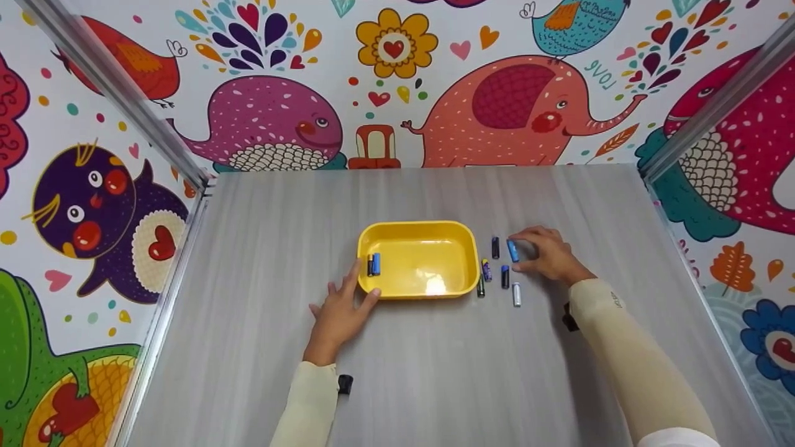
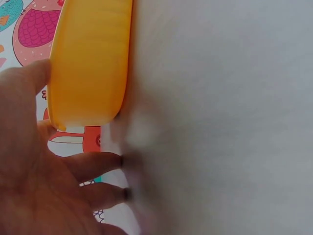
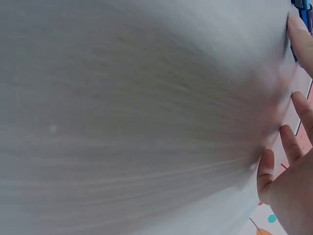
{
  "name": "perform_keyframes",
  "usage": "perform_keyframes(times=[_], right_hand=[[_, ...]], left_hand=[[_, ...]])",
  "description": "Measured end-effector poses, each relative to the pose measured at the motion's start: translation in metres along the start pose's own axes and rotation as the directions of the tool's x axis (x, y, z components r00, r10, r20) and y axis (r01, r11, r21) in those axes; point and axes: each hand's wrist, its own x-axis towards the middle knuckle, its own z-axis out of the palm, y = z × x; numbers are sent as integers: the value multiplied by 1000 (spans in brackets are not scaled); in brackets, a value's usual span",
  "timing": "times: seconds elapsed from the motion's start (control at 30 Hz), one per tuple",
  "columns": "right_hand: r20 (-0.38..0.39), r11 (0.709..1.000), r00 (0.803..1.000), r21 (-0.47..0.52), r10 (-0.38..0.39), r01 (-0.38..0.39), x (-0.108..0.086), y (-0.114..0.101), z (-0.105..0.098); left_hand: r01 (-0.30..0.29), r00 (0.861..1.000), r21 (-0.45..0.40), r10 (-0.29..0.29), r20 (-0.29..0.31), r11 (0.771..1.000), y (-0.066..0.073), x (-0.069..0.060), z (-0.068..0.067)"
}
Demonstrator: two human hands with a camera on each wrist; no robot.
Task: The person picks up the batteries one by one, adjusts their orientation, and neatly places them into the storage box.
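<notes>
My left hand (image 1: 338, 315) rests at the near left corner of a yellow plastic tray (image 1: 417, 294), fingers spread. In the left wrist view its thumb and index finger touch the wall of the tray (image 2: 90, 63); the other fingers stand apart from it. My right hand (image 1: 546, 253) has a light blue battery (image 1: 513, 250) between thumb and index finger, right of the tray. The right wrist view shows only part of this hand (image 3: 293, 181), with the battery mostly out of frame. Inside the tray, a black battery (image 1: 370, 266) and a blue battery (image 1: 376, 264) lie side by side at the left end.
Between tray and right hand lie a black battery (image 1: 495, 247), a purple battery (image 1: 487, 270), a dark battery (image 1: 481, 287), a black-and-blue battery (image 1: 505, 277) and a white battery (image 1: 517, 294). The grey table (image 1: 279, 236) meets patterned walls (image 1: 397, 93) and metal posts (image 1: 115, 81).
</notes>
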Motion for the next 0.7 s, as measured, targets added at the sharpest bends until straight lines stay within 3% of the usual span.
perform_keyframes(times=[0.43,0.7], right_hand=[[-60,999,998,-47,12,-15,-6,-3,3],[-96,999,995,-21,35,-37,-7,-2,7]], left_hand=[[-19,1000,4,19,-4,1000,-1,0,0],[-15,1000,16,15,-10,1000,-1,-1,0]])
